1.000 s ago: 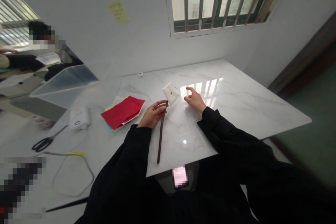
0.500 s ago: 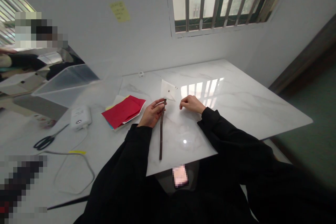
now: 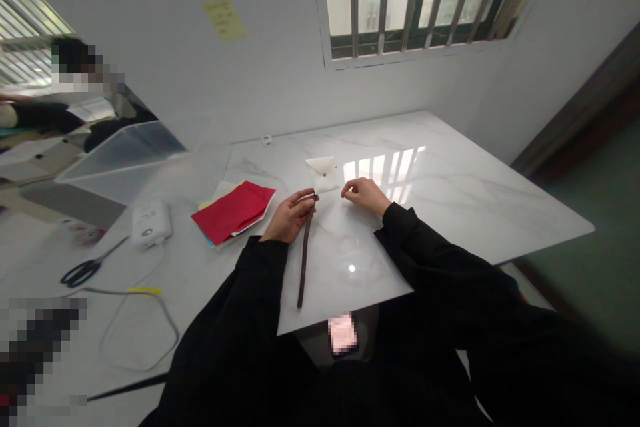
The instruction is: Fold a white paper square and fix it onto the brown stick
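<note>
My left hand [image 3: 289,215] is closed around the upper end of a thin dark brown stick [image 3: 303,260] that slants down toward the near table edge. A small white folded paper piece [image 3: 322,173] sits at the stick's top end, with a small dark dot at its middle. My right hand [image 3: 363,194] rests on the white marble table [image 3: 450,193] just right of the paper, fingers curled together in a pinch near the paper's edge. What the fingertips hold, if anything, is too small to see.
A stack of coloured paper with a red sheet on top [image 3: 233,211] lies left of my left hand. Further left are a white device [image 3: 151,223] with a cable, black scissors [image 3: 83,271] and a clear plastic box [image 3: 120,157]. Another person sits at the far left.
My right hand went from open with a finger pointing to curled, and moved left toward the paper. The white paper tilted from upright to lying flatter at the stick's top.
</note>
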`<state>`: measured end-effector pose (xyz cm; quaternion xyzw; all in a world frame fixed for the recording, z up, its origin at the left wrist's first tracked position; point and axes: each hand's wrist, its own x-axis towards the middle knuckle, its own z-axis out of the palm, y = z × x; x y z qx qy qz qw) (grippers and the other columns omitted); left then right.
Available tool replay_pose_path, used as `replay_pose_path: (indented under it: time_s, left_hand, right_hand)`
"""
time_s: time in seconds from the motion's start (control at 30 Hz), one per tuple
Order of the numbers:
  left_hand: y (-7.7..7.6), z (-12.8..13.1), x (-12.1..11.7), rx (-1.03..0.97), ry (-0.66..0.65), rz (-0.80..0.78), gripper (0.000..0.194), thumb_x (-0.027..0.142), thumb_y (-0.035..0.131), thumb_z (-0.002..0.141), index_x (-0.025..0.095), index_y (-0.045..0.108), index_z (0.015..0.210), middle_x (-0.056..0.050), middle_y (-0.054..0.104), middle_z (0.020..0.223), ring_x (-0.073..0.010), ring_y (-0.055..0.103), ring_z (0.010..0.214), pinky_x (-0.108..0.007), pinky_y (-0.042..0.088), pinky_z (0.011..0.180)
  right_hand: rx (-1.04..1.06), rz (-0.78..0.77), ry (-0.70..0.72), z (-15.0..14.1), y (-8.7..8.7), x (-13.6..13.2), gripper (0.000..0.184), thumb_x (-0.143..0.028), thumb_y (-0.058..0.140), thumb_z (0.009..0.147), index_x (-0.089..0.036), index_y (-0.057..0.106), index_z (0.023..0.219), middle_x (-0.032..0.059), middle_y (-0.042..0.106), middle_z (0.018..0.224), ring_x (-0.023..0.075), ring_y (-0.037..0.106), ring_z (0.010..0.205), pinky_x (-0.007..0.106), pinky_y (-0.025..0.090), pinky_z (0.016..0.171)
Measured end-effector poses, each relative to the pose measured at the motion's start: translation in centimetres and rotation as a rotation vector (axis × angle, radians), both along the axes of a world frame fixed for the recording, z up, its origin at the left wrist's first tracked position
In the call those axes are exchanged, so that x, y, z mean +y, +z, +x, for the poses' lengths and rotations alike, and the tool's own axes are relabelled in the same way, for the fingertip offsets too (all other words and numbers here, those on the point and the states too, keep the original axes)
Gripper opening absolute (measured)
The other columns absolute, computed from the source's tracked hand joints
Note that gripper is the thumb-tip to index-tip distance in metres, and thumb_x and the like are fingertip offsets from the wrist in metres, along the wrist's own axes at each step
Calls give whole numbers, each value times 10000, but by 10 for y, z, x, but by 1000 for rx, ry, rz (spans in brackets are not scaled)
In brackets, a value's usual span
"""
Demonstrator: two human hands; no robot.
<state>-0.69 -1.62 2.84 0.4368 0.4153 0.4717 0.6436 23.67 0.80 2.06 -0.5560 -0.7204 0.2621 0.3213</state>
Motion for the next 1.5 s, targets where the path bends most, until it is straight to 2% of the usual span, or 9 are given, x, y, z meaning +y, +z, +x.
replay_pose_path:
  time_s: [0.17,0.3,0.37,0.43,0.5,0.6,1.1,1.27,1.5]
  left_hand:
    - [1,-1,0,34,-36,-22,485,239,906,667,155,731,1112,-77,761,1027,-102,661,727,-213,535,697]
    - [1,-1,0,52,-54,-30,498,254,930,641,163,744,1094,-74,759,1017,-103,659,733,-210,531,692]
    - [2,-1,-1,65,-65,-29,500,253,928,643,164,746,1101,-84,759,1035,-107,657,735,-216,529,688]
    - [2,-1,-1,74,-69,-20,495,254,919,653,161,747,1108,-92,757,1053,-110,651,729,-223,524,677]
    - [2,0,-1,63,-50,-3,482,254,910,662,157,747,1106,-91,755,1057,-106,643,716,-227,520,672]
    - [3,1,-1,24,-12,0,474,247,911,659,154,746,1094,-77,755,1025,-100,638,698,-226,522,672]
    - [5,2,-2,-5,-18,-16,477,223,906,661,146,735,1100,-50,749,935,-106,647,694,-226,525,677]
    - [5,2,-2,8,-16,-19,462,229,896,673,150,736,1099,-53,746,956,-108,645,699,-229,521,675]
    - [5,1,-2,27,-18,-9,475,238,896,666,150,733,1102,-53,739,945,-107,640,695,-224,514,657]
  right_hand:
    - [84,41,-191,4,2,1,376,-150,559,778,-179,735,1110,-53,528,539,160,499,592,267,358,656]
    - [146,99,-194,6,3,1,735,-153,544,771,-140,501,1505,-77,531,536,164,505,585,267,398,698]
    - [147,107,-179,6,4,0,796,-156,541,777,-131,434,1566,-70,559,553,157,502,587,264,409,715]
    - [96,73,-129,7,6,-1,631,-171,545,791,-147,632,1415,-46,579,558,149,501,591,260,402,700]
    - [23,5,-60,7,6,-1,366,-187,554,803,-163,816,1057,-13,600,564,143,510,598,257,385,669]
    - [-30,-40,-15,6,6,-1,266,-172,563,809,-173,827,777,14,647,607,138,536,617,252,372,651]
    - [-23,45,-124,5,2,2,204,-291,664,885,-200,847,886,47,763,837,174,645,789,255,412,751]
    - [42,-8,-191,6,9,0,548,-503,493,1019,-176,843,754,42,618,557,167,593,662,273,403,746]
    - [78,-44,-190,3,14,-3,436,-261,498,926,-167,816,644,16,565,461,141,548,582,254,402,707]
